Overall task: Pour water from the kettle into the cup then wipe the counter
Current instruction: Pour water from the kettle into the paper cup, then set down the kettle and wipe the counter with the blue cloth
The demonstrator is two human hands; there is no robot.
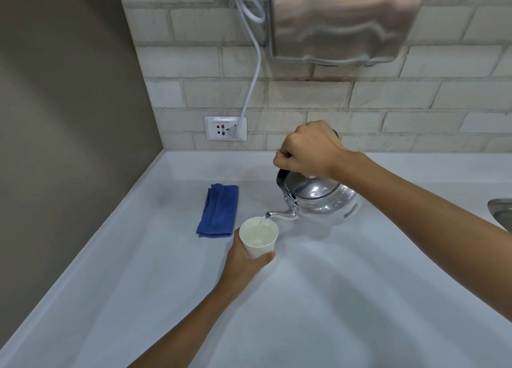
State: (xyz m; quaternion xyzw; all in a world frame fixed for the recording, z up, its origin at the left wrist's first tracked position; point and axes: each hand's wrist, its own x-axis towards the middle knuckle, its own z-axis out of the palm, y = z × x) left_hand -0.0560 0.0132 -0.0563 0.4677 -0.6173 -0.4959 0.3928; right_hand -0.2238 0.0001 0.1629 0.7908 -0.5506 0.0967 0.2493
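A shiny metal kettle (pixel 321 198) hangs tilted above the white counter (pixel 332 298), spout pointing left and down. My right hand (pixel 307 150) is closed around its black top handle. A thin stream of water runs from the spout tip into a white paper cup (pixel 259 238), which holds some water. My left hand (pixel 245 259) wraps the cup's lower wall from the near side and holds it just under the spout. A folded blue cloth (pixel 219 211) lies flat on the counter, left of the cup and apart from it.
A brick-tiled wall runs behind the counter with a socket plate (pixel 225 128) and a plugged-in white cable (pixel 253 82). A steel hand dryer (pixel 346 21) hangs above. A metal sink rim (pixel 500 211) shows at the right edge. A grey wall bounds the left.
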